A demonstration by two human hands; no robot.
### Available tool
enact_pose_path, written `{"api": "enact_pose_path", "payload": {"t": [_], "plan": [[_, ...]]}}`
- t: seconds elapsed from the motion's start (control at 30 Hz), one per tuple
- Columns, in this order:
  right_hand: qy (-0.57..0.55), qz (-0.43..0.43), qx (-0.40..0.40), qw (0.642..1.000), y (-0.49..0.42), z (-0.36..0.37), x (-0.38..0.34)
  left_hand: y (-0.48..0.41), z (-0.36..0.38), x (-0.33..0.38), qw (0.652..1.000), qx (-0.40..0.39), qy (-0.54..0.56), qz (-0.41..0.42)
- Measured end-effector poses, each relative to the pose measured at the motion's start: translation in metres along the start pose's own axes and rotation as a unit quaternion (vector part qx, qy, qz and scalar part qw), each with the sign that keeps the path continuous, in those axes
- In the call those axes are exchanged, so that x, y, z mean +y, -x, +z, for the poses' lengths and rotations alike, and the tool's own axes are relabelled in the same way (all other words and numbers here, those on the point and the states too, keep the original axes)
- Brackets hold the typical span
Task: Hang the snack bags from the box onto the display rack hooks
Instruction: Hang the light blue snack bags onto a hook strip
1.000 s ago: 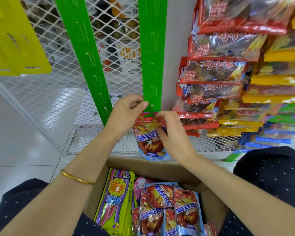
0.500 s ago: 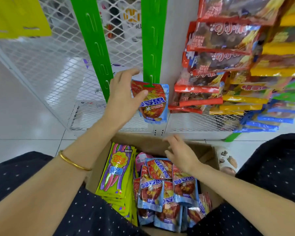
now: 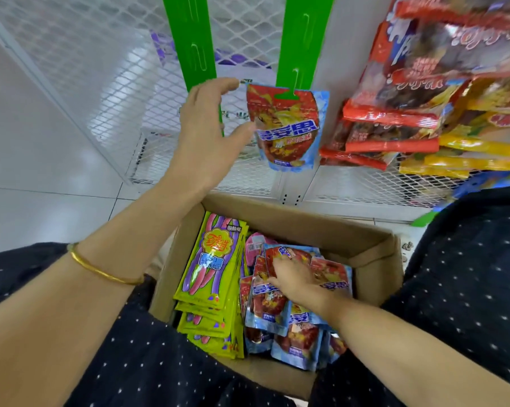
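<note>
A red-and-blue snack bag [image 3: 289, 133] hangs from the lowest hook of the right green strip [image 3: 303, 39]. My left hand [image 3: 203, 136] is beside it with relaxed, spread fingers, and the thumb tip touches the bag's left edge. The cardboard box [image 3: 306, 221] sits between my knees. It holds several matching red-and-blue bags [image 3: 265, 312] and a stack of yellow-green candy bags [image 3: 212, 265]. My right hand [image 3: 294, 280] lies down on the red-and-blue bags with its fingers spread over the top of one.
A second green strip [image 3: 189, 39] hangs bare to the left, against the white mesh panel [image 3: 101, 69]. Rows of red and yellow snack bags [image 3: 394, 136] fill the rack at the right. My dark dotted trouser legs [image 3: 468, 274] flank the box.
Both hands were hooking the bag onto the strip. The right hand has since let go and dropped into the box onto the bags; the left hand has loosened beside the hung bag.
</note>
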State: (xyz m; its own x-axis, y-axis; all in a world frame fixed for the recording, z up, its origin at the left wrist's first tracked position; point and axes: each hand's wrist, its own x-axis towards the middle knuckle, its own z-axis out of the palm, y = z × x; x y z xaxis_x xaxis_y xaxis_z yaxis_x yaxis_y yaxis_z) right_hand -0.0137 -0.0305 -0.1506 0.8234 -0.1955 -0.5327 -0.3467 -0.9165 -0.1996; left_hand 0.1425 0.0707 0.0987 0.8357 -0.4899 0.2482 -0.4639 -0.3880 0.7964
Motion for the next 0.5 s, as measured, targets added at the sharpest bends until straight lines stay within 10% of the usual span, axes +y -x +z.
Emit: {"api": "enact_pose_path", "payload": {"t": [0.2, 0.3, 0.4, 0.5], "plan": [[-0.095, 0.069, 0.077, 0.99, 0.007, -0.026, -0.002, 0.01, -0.006, 0.006, 0.996, 0.065, 0.037, -0.053], [-0.242, 0.111, 0.162, 0.95, 0.024, -0.062, 0.007, 0.025, 0.003, 0.004, 0.978, -0.023, 0.058, -0.2], [-0.368, 0.046, 0.2, 0.907, 0.046, -0.098, 0.003, 0.048, 0.025, -0.002, 0.864, -0.222, 0.112, -0.438], [-0.446, -0.055, 0.202, 0.87, 0.074, -0.123, -0.014, 0.061, 0.044, -0.007, 0.809, -0.242, 0.194, -0.499]]}}
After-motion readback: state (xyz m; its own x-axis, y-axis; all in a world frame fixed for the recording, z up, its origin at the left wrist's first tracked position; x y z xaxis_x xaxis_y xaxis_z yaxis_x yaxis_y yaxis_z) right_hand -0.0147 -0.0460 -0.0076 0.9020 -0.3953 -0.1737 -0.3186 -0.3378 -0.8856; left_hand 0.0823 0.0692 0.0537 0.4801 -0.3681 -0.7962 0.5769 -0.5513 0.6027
